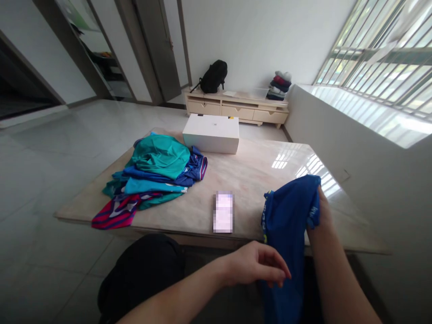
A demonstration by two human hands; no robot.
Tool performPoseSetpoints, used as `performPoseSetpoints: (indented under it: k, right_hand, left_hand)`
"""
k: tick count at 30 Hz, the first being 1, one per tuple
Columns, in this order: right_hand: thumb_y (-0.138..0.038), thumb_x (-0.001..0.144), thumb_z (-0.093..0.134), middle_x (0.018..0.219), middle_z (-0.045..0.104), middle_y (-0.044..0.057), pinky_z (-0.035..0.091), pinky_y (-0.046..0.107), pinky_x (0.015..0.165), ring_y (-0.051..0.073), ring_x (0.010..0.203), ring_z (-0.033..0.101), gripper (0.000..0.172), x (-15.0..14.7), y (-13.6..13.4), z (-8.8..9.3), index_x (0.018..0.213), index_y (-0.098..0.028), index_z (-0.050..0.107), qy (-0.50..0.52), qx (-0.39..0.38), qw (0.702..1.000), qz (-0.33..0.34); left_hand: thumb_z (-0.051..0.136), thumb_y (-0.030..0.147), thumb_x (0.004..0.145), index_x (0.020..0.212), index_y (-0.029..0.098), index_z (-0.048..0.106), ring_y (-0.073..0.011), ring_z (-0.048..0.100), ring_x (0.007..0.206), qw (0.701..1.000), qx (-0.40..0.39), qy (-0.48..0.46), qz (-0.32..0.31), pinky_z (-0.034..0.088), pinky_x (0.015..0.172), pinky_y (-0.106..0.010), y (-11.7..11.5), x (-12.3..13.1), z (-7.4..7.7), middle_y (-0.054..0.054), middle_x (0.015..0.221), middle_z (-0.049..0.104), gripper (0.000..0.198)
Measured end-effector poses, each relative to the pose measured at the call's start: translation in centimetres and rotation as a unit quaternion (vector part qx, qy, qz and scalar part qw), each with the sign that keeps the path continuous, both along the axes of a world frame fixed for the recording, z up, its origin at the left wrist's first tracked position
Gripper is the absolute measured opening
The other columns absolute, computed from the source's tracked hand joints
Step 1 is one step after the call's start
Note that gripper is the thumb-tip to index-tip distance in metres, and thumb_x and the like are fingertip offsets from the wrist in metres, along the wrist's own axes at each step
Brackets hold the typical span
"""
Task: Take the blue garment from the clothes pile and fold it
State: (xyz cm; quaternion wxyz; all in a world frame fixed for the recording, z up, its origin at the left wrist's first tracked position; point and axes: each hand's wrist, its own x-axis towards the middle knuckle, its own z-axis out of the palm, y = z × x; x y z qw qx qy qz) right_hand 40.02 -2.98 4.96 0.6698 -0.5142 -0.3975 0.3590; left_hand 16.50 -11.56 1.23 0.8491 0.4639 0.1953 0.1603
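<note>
A blue garment (pixel 290 202) with pale and yellow lettering along its edge hangs over the table's front edge and down toward my lap. My right hand (pixel 324 211) grips its upper right end, raised above the tabletop, with most of the fingers hidden by the cloth. In front of the hanging part is my left hand (pixel 261 265), its fingers loosely curled with a gap inside the curl and no cloth seen in it. Whether its fingertips touch the garment I cannot tell. A phone (pixel 223 212) with a blurred-out bright screen lies to the left of the garment.
A heap of teal, blue and striped clothes (pixel 158 157) covers the left of the marble-look table (pixel 249 173). A white box (pixel 211 135) sits at its far edge. Beyond, a low cabinet (pixel 236 110) carries a black backpack (pixel 214 76) and folded clothes (pixel 280 85).
</note>
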Motion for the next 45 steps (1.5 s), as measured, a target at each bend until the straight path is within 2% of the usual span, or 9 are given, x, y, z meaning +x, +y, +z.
performPoseSetpoints:
  k: [6, 12, 17, 22, 29, 34, 38, 42, 45]
  right_hand:
    - [-0.053, 0.074, 0.074, 0.072, 0.064, -0.001, 0.057, 0.032, 0.059, 0.02, 0.062, 0.065, 0.033, -0.8, -1.6, 1.1, 0.084, -0.026, 0.058, 0.091, -0.058, 0.99, 0.089]
    - [-0.054, 0.069, 0.081, 0.066, 0.058, -0.001, 0.05, 0.03, 0.05, 0.02, 0.056, 0.058, 0.038, -2.1, -4.2, 1.5, 0.08, -0.026, 0.058, 0.134, -0.14, 0.944, 0.267]
    - [-0.055, 0.06, 0.087, 0.063, 0.053, -0.002, 0.042, 0.024, 0.047, 0.014, 0.054, 0.049, 0.045, -2.6, -3.8, 1.0, 0.074, -0.022, 0.058, 0.118, -0.12, 0.938, 0.305]
    - [-0.05, 0.065, 0.086, 0.07, 0.063, 0.0, 0.05, 0.025, 0.053, 0.016, 0.06, 0.058, 0.04, -1.9, -2.9, 0.7, 0.084, -0.019, 0.068, 0.046, -0.144, 0.966, 0.209]
    - [-0.049, 0.079, 0.076, 0.051, 0.057, -0.003, 0.039, 0.024, 0.032, 0.015, 0.037, 0.051, 0.034, -0.7, -1.4, -2.1, 0.082, -0.016, 0.071, -0.208, -0.097, 0.97, -0.079]
    - [-0.039, 0.083, 0.068, 0.061, 0.066, 0.001, 0.045, 0.025, 0.04, 0.016, 0.046, 0.057, 0.032, -0.8, -0.7, -3.0, 0.101, -0.014, 0.077, -0.237, -0.072, 0.966, -0.077]
    - [-0.02, 0.074, 0.059, 0.098, 0.078, 0.006, 0.053, 0.028, 0.053, 0.018, 0.065, 0.064, 0.059, -1.4, -0.8, -2.8, 0.133, -0.021, 0.066, -0.215, -0.048, 0.973, -0.073]
    - [-0.016, 0.068, 0.054, 0.1, 0.077, 0.007, 0.056, 0.034, 0.074, 0.023, 0.087, 0.069, 0.062, -1.6, -0.5, -2.8, 0.129, -0.022, 0.067, -0.19, -0.044, 0.979, -0.059]
    - [-0.022, 0.071, 0.057, 0.091, 0.077, 0.007, 0.056, 0.037, 0.079, 0.022, 0.084, 0.069, 0.051, -2.3, -0.5, -2.8, 0.121, -0.017, 0.069, -0.179, -0.079, 0.98, 0.04]
  left_hand:
    - [0.075, 0.047, 0.083, 0.101, 0.015, 0.074, -0.0153, 0.061, 0.07, 0.981, 0.053, 0.084, 0.164, 0.045, 0.065, -0.027, 1.6, -0.3, -1.9, -0.007, 0.091, 0.073, 0.036]
    - [0.083, 0.037, 0.082, 0.146, 0.026, 0.049, -0.0299, 0.052, 0.133, 0.949, 0.152, 0.076, 0.264, 0.053, 0.094, -0.033, 1.0, -0.8, -2.3, -0.013, 0.148, 0.054, 0.073]
    - [0.082, 0.042, 0.083, 0.128, 0.019, 0.061, -0.0288, 0.067, 0.111, 0.962, 0.075, 0.022, 0.261, 0.052, 0.092, -0.035, 0.6, -0.3, -1.6, -0.011, 0.115, 0.072, 0.055]
    - [0.085, 0.049, 0.076, 0.088, 0.015, 0.067, -0.0194, 0.065, 0.082, 0.964, 0.054, 0.029, 0.261, 0.046, 0.074, -0.028, 0.3, 0.0, -0.5, -0.004, 0.086, 0.07, 0.04]
    - [0.085, 0.054, 0.076, 0.111, 0.015, 0.067, -0.0125, 0.058, 0.064, 0.971, -0.047, 0.028, 0.231, 0.042, 0.061, -0.024, -0.1, -0.8, -1.2, -0.004, 0.083, 0.07, 0.055]
    - [0.085, 0.051, 0.079, 0.123, 0.015, 0.065, -0.0172, 0.066, 0.076, 0.972, -0.05, -0.005, 0.231, 0.049, 0.071, -0.027, 0.0, -1.4, -1.8, -0.008, 0.095, 0.073, 0.06]
    - [0.083, 0.047, 0.083, 0.125, 0.015, 0.066, -0.0171, 0.065, 0.084, 0.977, -0.013, -0.037, 0.211, 0.047, 0.078, -0.027, -0.2, -1.7, -2.1, -0.008, 0.098, 0.072, 0.056]
    - [0.087, 0.047, 0.078, 0.108, 0.011, 0.071, -0.0141, 0.059, 0.074, 0.983, -0.02, -0.006, 0.181, 0.044, 0.072, -0.026, -0.5, -1.8, -2.5, -0.004, 0.086, 0.067, 0.049]
    - [0.086, 0.053, 0.076, 0.103, 0.011, 0.071, -0.0112, 0.051, 0.066, 0.984, -0.025, 0.018, 0.173, 0.037, 0.064, -0.024, -0.6, -1.8, -2.5, -0.001, 0.078, 0.063, 0.052]
